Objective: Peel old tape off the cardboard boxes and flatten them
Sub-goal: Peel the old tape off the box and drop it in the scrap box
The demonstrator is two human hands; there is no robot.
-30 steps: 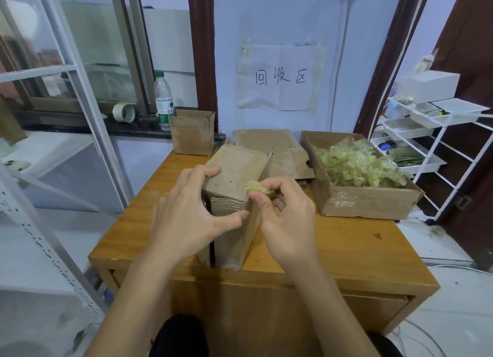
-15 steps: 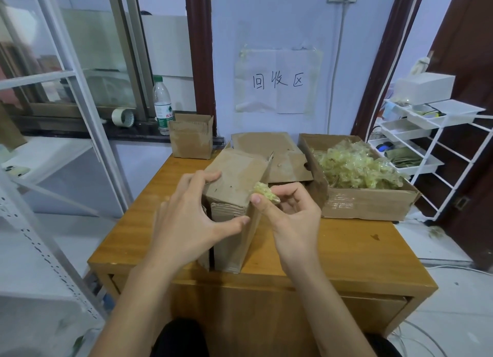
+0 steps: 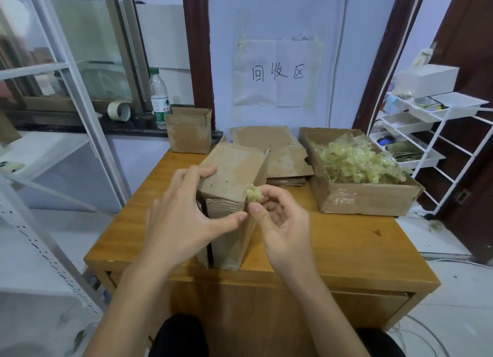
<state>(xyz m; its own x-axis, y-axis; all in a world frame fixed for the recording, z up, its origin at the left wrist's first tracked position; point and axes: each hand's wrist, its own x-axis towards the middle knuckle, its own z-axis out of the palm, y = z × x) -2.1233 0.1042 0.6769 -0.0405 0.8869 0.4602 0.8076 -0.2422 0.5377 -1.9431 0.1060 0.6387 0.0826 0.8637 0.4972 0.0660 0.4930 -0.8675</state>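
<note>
A small brown cardboard box stands tilted on the wooden table, with its flaps toward me. My left hand grips its left side, fingers on top and thumb across the front. At the box's upper right corner my right hand pinches a crumpled wad of yellowish tape between thumb and fingertips. A stack of flattened cardboard lies behind the box. Another small open box stands at the table's back left.
An open cardboard box full of peeled tape scraps sits at the right. A water bottle and a tape roll rest on the window ledge. A white wire rack stands to the right, a white shelf frame to the left.
My right hand has pulled the tape wad slightly away from the box's corner and rolled it in the fingers. My left hand keeps its hold on the box.
</note>
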